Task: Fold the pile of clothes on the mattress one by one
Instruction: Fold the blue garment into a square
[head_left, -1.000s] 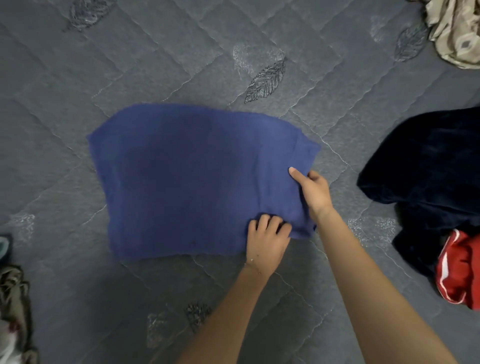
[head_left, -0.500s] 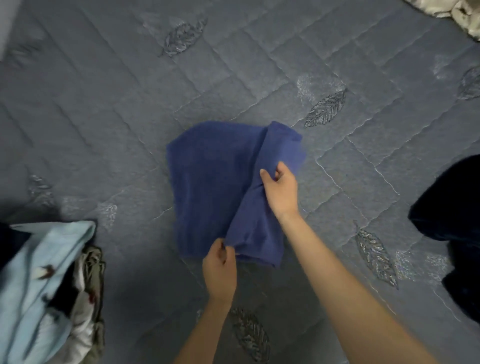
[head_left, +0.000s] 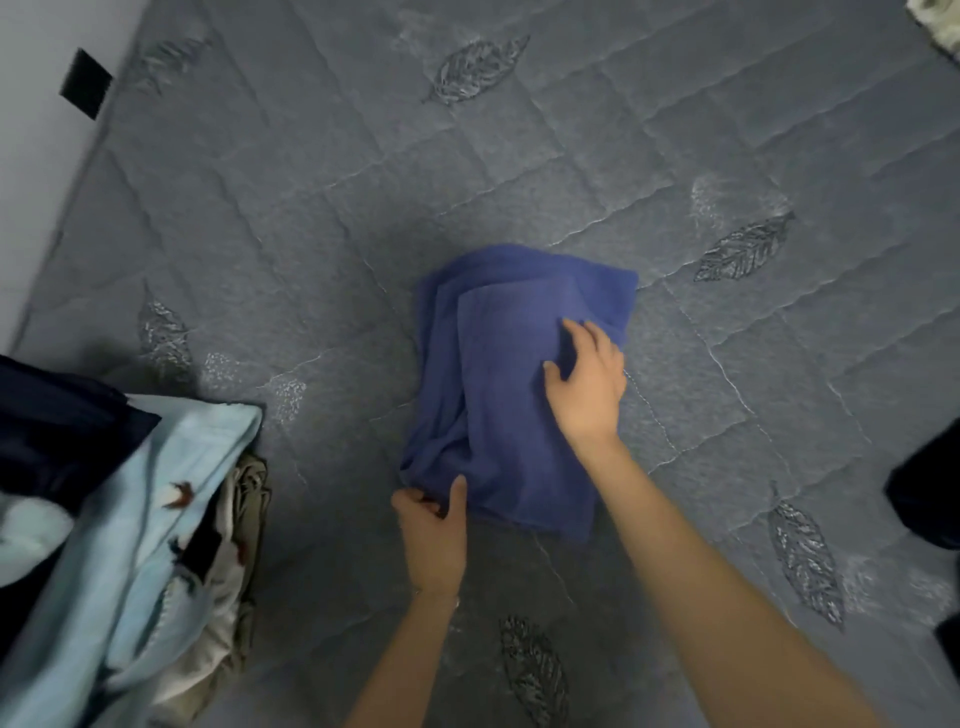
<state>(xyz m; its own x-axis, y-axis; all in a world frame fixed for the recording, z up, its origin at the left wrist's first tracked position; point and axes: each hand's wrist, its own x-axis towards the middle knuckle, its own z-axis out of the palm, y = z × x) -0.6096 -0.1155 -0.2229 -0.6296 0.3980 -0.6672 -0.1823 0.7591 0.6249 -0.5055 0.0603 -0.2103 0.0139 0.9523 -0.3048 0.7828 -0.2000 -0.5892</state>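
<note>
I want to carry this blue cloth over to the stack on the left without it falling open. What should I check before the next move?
1. Folded blue terry cloth lies compact on the grey quilted mattress: ok.
2. Edges lined up: not ok; the layers on its left side are staggered and bunched toward the near-left corner.
3. Left hand pinches that near-left corner: ok.
4. Right hand rests on top, holding the fold down: ok.
5. Stack topped by the light blue garment sits level enough to take it: cannot tell; it is blurred and cut off by the frame.
</note>
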